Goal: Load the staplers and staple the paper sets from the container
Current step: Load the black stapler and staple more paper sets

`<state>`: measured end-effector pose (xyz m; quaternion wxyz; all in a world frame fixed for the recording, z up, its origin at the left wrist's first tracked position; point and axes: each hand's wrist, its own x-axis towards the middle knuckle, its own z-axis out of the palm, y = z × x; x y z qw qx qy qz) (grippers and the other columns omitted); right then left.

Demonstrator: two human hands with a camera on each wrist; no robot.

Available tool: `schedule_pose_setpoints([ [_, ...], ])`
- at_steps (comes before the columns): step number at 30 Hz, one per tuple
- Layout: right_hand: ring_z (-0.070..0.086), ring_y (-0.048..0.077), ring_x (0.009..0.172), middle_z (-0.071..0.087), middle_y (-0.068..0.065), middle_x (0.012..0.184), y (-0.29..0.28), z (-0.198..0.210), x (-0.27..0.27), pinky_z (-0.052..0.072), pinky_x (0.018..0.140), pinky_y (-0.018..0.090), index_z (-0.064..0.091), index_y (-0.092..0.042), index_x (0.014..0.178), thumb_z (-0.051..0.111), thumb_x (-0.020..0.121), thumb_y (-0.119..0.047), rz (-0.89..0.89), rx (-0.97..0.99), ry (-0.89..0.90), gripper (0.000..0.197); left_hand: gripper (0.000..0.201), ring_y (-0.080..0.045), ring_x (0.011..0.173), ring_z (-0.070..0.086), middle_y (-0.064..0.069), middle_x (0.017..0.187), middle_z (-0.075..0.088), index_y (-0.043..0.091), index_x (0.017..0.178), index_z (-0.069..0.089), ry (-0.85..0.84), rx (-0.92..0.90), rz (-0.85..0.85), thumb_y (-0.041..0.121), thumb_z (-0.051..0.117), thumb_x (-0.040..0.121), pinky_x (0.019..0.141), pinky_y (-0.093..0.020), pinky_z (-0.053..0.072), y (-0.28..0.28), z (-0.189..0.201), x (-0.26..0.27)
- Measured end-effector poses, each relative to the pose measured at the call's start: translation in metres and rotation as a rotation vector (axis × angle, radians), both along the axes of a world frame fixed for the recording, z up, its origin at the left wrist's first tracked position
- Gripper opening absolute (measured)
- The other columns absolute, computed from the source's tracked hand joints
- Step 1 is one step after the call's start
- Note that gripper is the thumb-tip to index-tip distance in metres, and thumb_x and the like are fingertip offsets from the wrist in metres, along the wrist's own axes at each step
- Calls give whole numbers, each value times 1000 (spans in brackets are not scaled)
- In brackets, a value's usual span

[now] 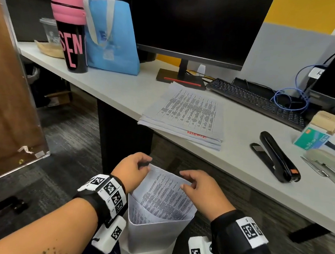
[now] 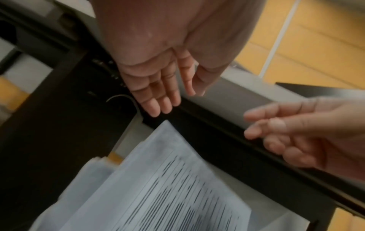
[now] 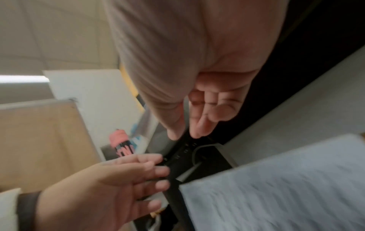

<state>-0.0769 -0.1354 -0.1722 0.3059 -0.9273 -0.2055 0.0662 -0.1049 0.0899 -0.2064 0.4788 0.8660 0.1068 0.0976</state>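
— Grey desk (image 1: 110, 87) along the wall, and the monitor (image 1: 189, 23) as the fixed mark: what sits round it?

— Left of the monitor, a blue bag (image 1: 111, 37) and a pink-lidded black tumbler (image 1: 71, 32). Before its stand lies a stack of printed papers (image 1: 185, 116); right of that, a keyboard (image 1: 259, 101), a black stapler (image 1: 275, 156), a staple box (image 1: 311, 140) and a grey stapler (image 1: 330, 164).

— And the hands?

— Below the desk edge, well nearer than the monitor. A white container (image 1: 151, 236) holds a paper set (image 1: 163, 196) standing upright. The left hand (image 1: 132, 170) and right hand (image 1: 200, 188) hover at its top edge, fingers loosely spread; the wrist views show them apart from the sheets.
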Motion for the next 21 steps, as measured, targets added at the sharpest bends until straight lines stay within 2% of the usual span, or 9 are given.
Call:
schedule_pose_setpoints([
  [2, 55, -4, 89, 61, -18, 105, 8, 20, -5, 39, 79, 8, 64, -35, 120, 62, 91, -27, 48, 47, -60, 29, 18, 0, 92, 62, 14, 97, 68, 32, 98, 65, -100, 14, -14, 16, 64, 90, 89, -21, 48, -5, 18, 2],
  [5, 57, -6, 87, 64, -21, 91, 16, 51, -12, 40, 77, 9, 71, -33, 104, 64, 90, -26, 40, 199, -249, 18, 11, -3, 77, 62, 9, 81, 68, 30, 85, 67, -277, 80, -2, 20, 63, 89, 75, -21, 49, -14, 48, 3],
  [8, 55, 3, 91, 64, -13, 92, 16, 77, -9, 39, 82, 16, 73, -23, 99, 63, 89, -16, -44, 278, -599, 16, 9, -6, 74, 55, 10, 74, 61, 26, 82, 66, -496, 200, 31, 21, 63, 88, 69, -19, 42, -20, 72, 0],
  [10, 52, 11, 105, 63, -5, 106, 13, 87, 6, 33, 89, 17, 70, -19, 108, 57, 91, -13, -107, 190, -686, 23, 7, -7, 83, 53, 15, 82, 57, 24, 90, 67, -618, 395, 52, 26, 60, 87, 77, -21, 39, -19, 83, 0],
  [12, 45, 18, 125, 55, 1, 132, 9, 89, 23, 29, 104, 23, 59, -17, 129, 50, 96, -18, -138, 21, -569, 35, 33, -18, 111, 54, 5, 112, 61, 23, 114, 64, -556, 574, 6, 34, 56, 85, 97, -35, 41, -16, 85, 4],
  [14, 38, 22, 135, 44, 6, 147, 7, 89, 32, 28, 111, 31, 42, -18, 145, 42, 101, -27, -165, -116, -396, 45, 58, -25, 140, 33, 0, 148, 42, 26, 142, 44, -296, 707, -77, 40, 54, 86, 114, -50, 27, -17, 83, 6],
  [15, 39, 23, 134, 43, 7, 147, 6, 89, 34, 30, 110, 32, 37, -19, 148, 40, 101, -31, -177, -164, -340, 48, 66, -24, 147, 19, 2, 157, 29, 27, 149, 32, -176, 753, -110, 41, 54, 89, 119, -53, 17, -18, 81, 6],
  [18, 44, 27, 131, 48, 10, 143, 7, 99, 41, 36, 105, 33, 30, -20, 151, 45, 99, -38, -187, -251, -283, 57, 75, -20, 151, 4, 7, 163, 10, 30, 154, 15, -68, 787, -133, 41, 55, 91, 120, -54, 3, -22, 77, 5],
  [21, 43, 28, 132, 47, 7, 146, 8, 110, 53, 35, 106, 33, 28, -24, 152, 51, 95, -45, -167, -347, -254, 64, 71, -18, 148, 13, 7, 160, 19, 30, 151, 24, -90, 789, -105, 43, 56, 89, 119, -55, 7, -23, 85, 6],
])
